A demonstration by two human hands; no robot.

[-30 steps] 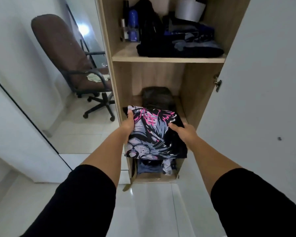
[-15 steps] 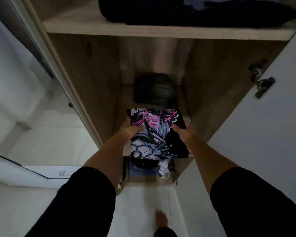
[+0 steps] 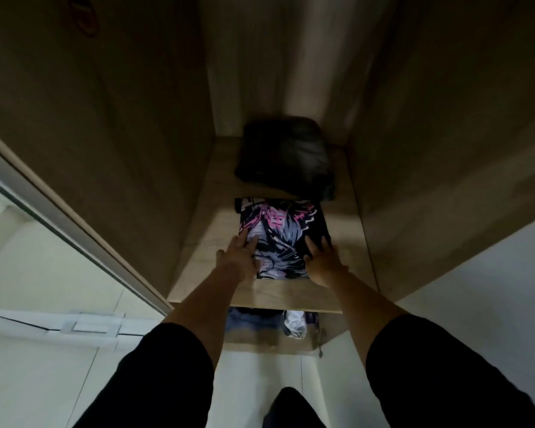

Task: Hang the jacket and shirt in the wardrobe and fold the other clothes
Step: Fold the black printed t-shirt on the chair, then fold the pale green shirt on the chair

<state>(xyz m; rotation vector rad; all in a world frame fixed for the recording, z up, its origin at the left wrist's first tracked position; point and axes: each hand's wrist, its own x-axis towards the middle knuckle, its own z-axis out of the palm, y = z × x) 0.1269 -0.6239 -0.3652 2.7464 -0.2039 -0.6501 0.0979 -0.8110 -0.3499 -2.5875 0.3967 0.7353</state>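
Folded printed T-shirt (image 3: 283,234) lying on the wardrobe shelf (image 3: 198,257) under both my hands.

My left hand (image 3: 238,257) lies flat on the shirt's near left corner, fingers spread and straight, gripping nothing; my right hand (image 3: 322,261) rests the same way on its near right edge, palm down and open. The shirt is black with a pink, grey and white graphic; there are marks in the pink patch that could be lettering, but I cannot read them. It sits flat in the middle of the shelf, just in front of a dark folded garment (image 3: 286,156) pushed to the back. On the level below the shelf I see blue denim (image 3: 247,322) and a white bundle (image 3: 295,324). My black sleeves (image 3: 155,381) fill the bottom of the view.
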